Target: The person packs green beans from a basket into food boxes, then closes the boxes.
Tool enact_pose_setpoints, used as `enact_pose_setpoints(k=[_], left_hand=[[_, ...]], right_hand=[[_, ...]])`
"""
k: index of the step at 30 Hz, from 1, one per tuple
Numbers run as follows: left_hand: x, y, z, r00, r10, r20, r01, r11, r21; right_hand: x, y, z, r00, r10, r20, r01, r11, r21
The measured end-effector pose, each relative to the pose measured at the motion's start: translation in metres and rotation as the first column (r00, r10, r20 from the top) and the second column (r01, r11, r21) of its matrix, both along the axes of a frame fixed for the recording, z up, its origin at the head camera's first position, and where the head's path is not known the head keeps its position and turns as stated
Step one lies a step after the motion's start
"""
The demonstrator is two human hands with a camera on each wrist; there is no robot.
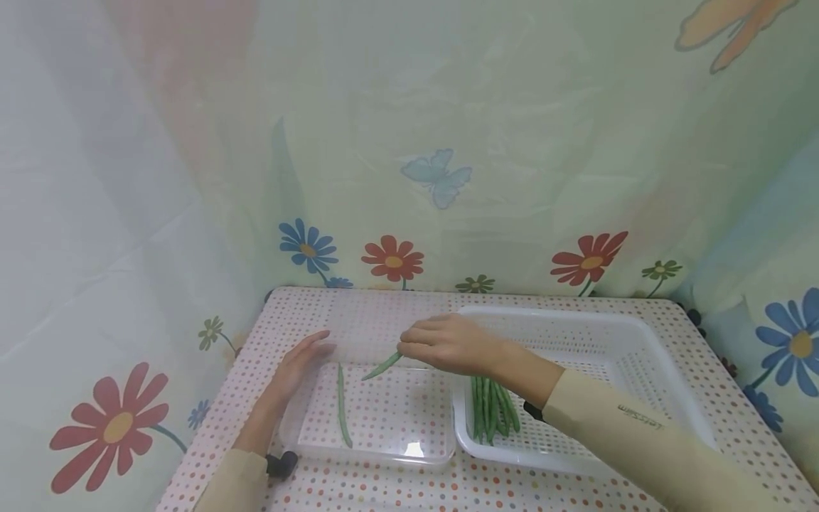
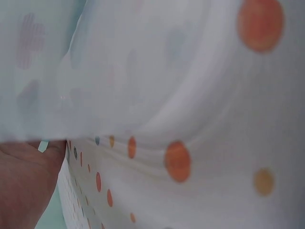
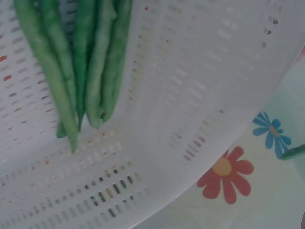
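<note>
My right hand [image 1: 451,345] pinches one end of a green bean [image 1: 382,365] over the back of a clear plastic box [image 1: 371,457]. Inside that box lies a single green bean [image 1: 342,409], roughly lengthwise near the left side. My left hand [image 1: 297,366], fingers extended, rests at the box's left rear edge; the left wrist view shows part of the hand [image 2: 28,181] beside the cloudy box wall [image 2: 119,86]. Several green beans [image 1: 491,409] are bunched at the left end of a white perforated basket [image 1: 557,313]. The right wrist view shows these beans [image 3: 90,62] up close.
A translucent panel [image 1: 365,320] lies behind the clear box. The basket stands against the box's right side. Both rest on a dotted tablecloth [image 1: 505,491], with a flowered curtain [image 1: 512,235] behind and at the sides.
</note>
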State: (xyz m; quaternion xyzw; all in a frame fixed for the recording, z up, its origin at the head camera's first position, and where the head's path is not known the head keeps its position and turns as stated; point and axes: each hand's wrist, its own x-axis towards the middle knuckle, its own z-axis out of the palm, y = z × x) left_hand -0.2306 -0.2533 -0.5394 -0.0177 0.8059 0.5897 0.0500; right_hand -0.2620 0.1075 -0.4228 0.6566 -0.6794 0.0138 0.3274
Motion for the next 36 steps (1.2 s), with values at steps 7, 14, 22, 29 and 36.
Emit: enact_pose_setpoints(k=[7,14,22,29,36], left_hand=[[0.000,-0.001,-0.001,1.000,-0.005,-0.004,0.005,1.000,-0.007],[-0.001,-0.002,-0.002,1.000,0.006,0.008,-0.006,1.000,0.006],[-0.001,-0.001,-0.002,1.000,-0.008,-0.005,0.009,1.000,0.010],[-0.001,-0.001,-0.002,0.999,-0.012,-0.031,0.012,1.000,-0.015],[0.000,-0.002,-0.003,1.000,-0.015,-0.023,0.014,1.000,-0.014]], right_hand=[[0.001,-0.031,-0.004,0.999,0.020,-0.026,-0.018,0.997,0.070],[0.009,-0.059,-0.008,0.999,-0.008,0.032,0.000,0.973,0.232],[0.014,-0.080,-0.007,0.995,-0.069,0.066,0.040,0.929,0.368],[0.018,-0.099,0.008,0.970,-0.151,0.191,0.061,0.910,0.411],[0.018,-0.116,0.004,0.959,-0.157,0.238,0.043,0.904,0.425]])
